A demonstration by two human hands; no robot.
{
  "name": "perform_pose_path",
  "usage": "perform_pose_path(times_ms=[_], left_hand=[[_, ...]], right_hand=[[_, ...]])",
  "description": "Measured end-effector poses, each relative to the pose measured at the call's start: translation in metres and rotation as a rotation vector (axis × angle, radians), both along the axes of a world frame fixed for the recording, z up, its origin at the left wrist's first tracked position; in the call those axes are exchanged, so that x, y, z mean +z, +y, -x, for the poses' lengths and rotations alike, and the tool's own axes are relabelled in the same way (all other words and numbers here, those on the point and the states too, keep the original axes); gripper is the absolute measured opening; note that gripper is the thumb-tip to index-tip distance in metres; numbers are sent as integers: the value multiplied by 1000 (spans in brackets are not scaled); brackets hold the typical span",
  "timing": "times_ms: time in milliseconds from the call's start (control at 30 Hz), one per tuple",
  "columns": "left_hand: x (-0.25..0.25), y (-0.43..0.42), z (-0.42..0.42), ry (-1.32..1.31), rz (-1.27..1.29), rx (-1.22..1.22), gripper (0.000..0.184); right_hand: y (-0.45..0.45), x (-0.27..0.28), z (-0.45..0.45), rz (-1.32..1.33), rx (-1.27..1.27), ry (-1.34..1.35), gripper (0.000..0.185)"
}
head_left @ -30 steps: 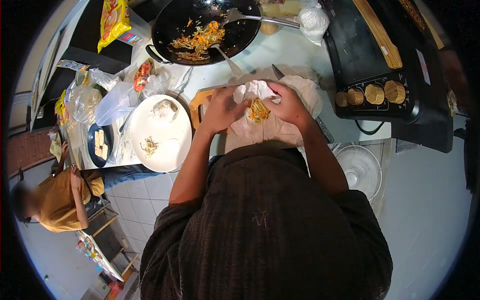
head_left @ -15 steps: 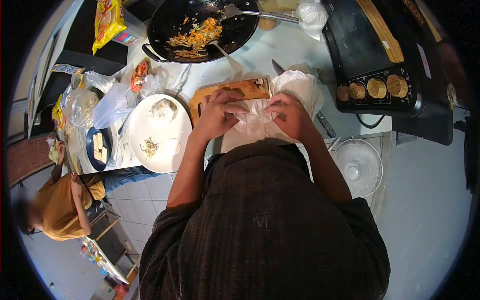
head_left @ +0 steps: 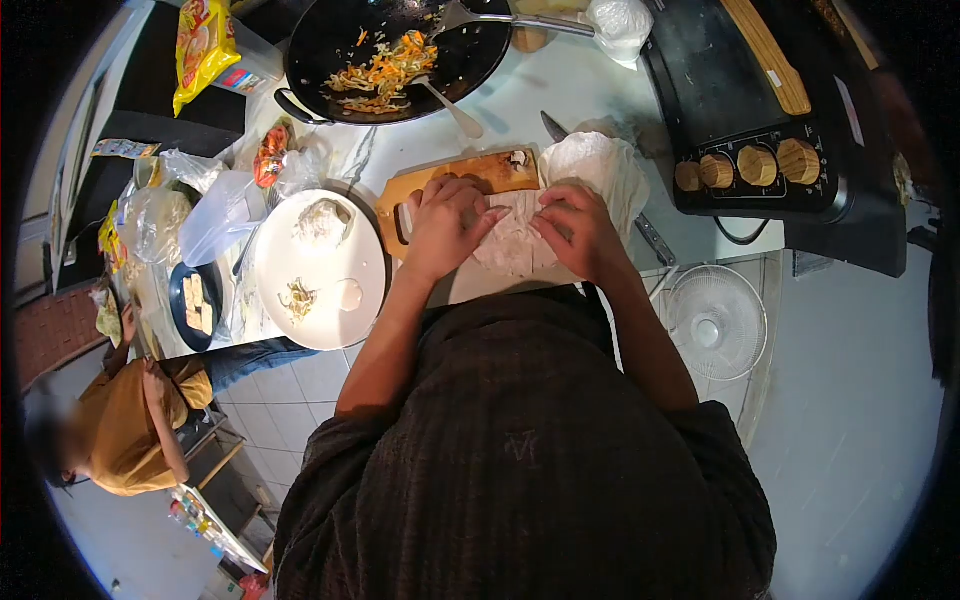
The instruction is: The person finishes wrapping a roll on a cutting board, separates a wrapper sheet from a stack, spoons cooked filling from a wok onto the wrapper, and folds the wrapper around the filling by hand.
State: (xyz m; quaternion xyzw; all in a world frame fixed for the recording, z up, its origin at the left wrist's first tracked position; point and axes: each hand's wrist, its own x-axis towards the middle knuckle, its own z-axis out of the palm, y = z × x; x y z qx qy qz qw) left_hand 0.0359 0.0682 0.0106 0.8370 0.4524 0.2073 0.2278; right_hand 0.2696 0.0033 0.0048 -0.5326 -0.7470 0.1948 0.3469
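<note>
A thin, pale spring roll wrapper (head_left: 508, 245) lies on the wooden cutting board (head_left: 490, 178), its upper edge bunched between my hands. My left hand (head_left: 447, 222) is at its left side, fingers curled and the thumb pressed to the sheet. At the upper right edge, my right hand (head_left: 572, 228) pinches the wrapper between thumb and fingers. Just behind that hand sits a stack of round wrappers (head_left: 595, 165). A knife (head_left: 652, 240) lies partly under the stack, handle toward me. Whether any filling is inside the wrapper I cannot make out.
A black wok (head_left: 330, 40) holds cooked shredded vegetables, a spatula and a spoon. Left are a large white plate (head_left: 325, 265), a dark plate of pale strips (head_left: 180, 325) and plastic bags (head_left: 215, 215). A black stove (head_left: 740, 110) stands right. Another person (head_left: 150, 420) is far left.
My left thumb has straightened toward the middle of the wrapper, and the raised upper part now lies flatter. Both hands stay near the same spot; the view has shifted slightly.
</note>
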Motion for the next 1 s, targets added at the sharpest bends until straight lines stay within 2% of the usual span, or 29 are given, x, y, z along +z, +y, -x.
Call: perform_pose_path(times_ms=[100, 400, 467, 600, 667, 1000], left_hand=[[1, -3, -8, 65, 31, 91, 33], [-8, -3, -7, -9, -11, 16, 36], [-6, -3, -7, -6, 1, 12, 36], [-3, 0, -8, 7, 34, -8, 36], [-3, 3, -9, -7, 39, -23, 36], [1, 13, -9, -22, 96, -137, 36]], right_hand=[[3, 2, 4, 23, -45, 10, 13], [5, 6, 4, 24, -71, -70, 22], [5, 5, 4, 133, -89, -12, 32], [6, 2, 5, 86, -132, -19, 43], [8, 4, 4, 165, -83, -100, 54], [21, 15, 2, 289, -14, -116, 52]])
